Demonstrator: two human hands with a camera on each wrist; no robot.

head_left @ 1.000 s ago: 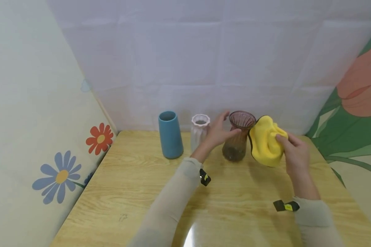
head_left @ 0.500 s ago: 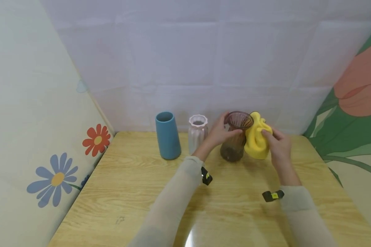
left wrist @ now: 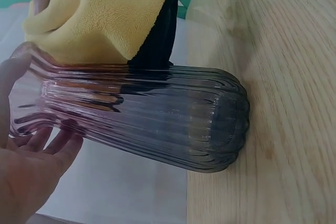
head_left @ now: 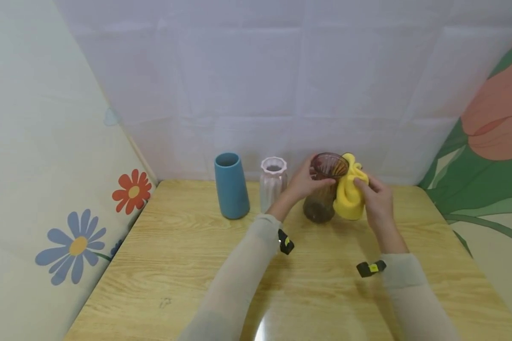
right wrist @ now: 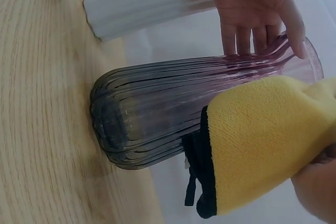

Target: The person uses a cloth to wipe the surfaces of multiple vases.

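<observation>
A ribbed glass vase (head_left: 320, 203), purple at its flared rim and grey toward the base, stands upright on the table. My left hand (head_left: 300, 183) holds it by the neck, thumb on the near side and fingers behind, as the left wrist view also shows. A yellow cloth (head_left: 349, 196) with black edging is bunched in my right hand (head_left: 379, 201), which pinches it against the vase's right side. In the right wrist view the cloth (right wrist: 262, 140) covers part of the glass, and my right hand is mostly hidden behind it.
Left of the glass vase stands a white fluted vase (head_left: 273, 187), close to my left wrist. Farther left is a tall blue vase (head_left: 232, 189). All stand near the back of the wooden table (head_left: 187, 246), before a white sheet (head_left: 239, 85).
My right hand has brought the yellow cloth leftward onto the vase's side, and the cloth is more bunched. My left hand has closed from beside the vase to around its neck.
</observation>
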